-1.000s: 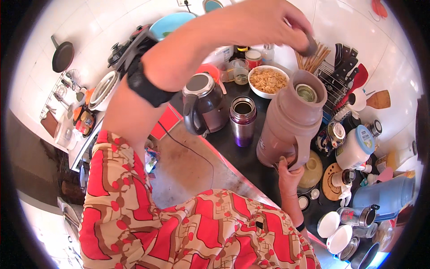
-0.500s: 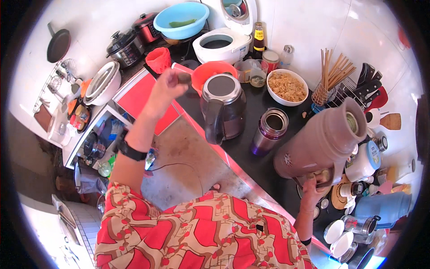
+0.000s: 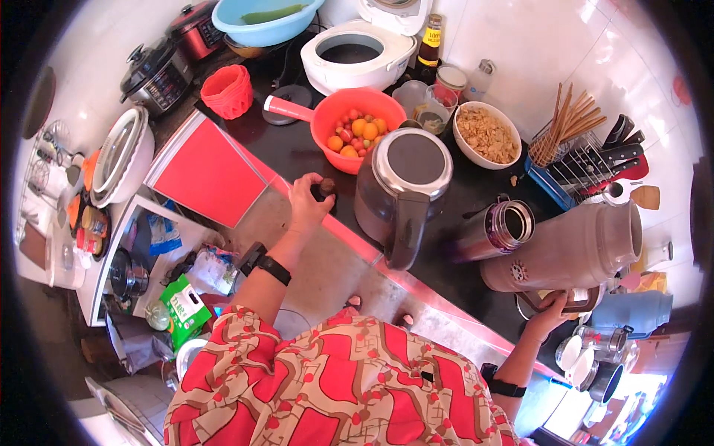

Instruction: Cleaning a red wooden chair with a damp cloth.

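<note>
Fingers of the left hand [image 3: 303,209] pinch a small, dark brown, rounded piece [image 3: 327,186], probably a stopper, just over the red-edged black countertop [image 3: 286,149], while the right hand [image 3: 547,320] curls round the handle of a tall mauve-brown plastic thermos jug [image 3: 561,251]. Beside the jug, a purple-and-silver steel flask [image 3: 487,236] is already uncapped, how full I cannot tell, and the small piece is not yet put down. White-tiled wall [image 3: 513,44] backs the counter, where a dark steel-topped kettle [image 3: 383,197] stands beside an orange-red plastic bowl [image 3: 322,130] of small red and orange fruits [image 3: 361,128].

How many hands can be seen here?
2: the left hand, near the counter, holding a small dark-brown object; the right hand, holding the large brownish flask.
</note>
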Available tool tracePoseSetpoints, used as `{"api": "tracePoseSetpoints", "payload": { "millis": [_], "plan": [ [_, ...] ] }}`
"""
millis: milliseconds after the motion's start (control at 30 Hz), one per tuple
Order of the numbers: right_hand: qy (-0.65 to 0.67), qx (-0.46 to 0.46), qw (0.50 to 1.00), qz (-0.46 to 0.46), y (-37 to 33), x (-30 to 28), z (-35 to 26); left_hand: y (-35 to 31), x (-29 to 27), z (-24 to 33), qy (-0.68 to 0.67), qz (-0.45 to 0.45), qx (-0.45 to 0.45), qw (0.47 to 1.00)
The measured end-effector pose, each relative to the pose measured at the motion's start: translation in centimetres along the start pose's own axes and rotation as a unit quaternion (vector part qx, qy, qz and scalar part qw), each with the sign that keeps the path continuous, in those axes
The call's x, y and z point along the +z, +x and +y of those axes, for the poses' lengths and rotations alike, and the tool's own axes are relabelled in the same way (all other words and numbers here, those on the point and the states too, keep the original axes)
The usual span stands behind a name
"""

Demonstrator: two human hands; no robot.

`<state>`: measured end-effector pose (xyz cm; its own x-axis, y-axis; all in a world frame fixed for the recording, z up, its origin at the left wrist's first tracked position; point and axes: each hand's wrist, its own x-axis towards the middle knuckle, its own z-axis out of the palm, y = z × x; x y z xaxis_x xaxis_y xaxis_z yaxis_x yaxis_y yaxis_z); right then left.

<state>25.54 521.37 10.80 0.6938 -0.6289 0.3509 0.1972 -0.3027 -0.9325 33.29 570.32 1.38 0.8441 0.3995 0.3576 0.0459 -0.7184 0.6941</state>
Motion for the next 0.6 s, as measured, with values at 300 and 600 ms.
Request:
{"api": "tracePoseSetpoints", "payload": {
  "millis": [300,600],
  "plan": [
    [0.035,0.006,0.988,0.149,-0.9,1.8,-0.8,0.5,1.2,-0.8,0.016,-0.008,0.047,0.999],
    [0.073,0.089,0.968,0.223,-0.6,2.7,1.0,-1.4,-6.9,7.4,-0.157,0.045,0.034,0.986]
  ]
}}
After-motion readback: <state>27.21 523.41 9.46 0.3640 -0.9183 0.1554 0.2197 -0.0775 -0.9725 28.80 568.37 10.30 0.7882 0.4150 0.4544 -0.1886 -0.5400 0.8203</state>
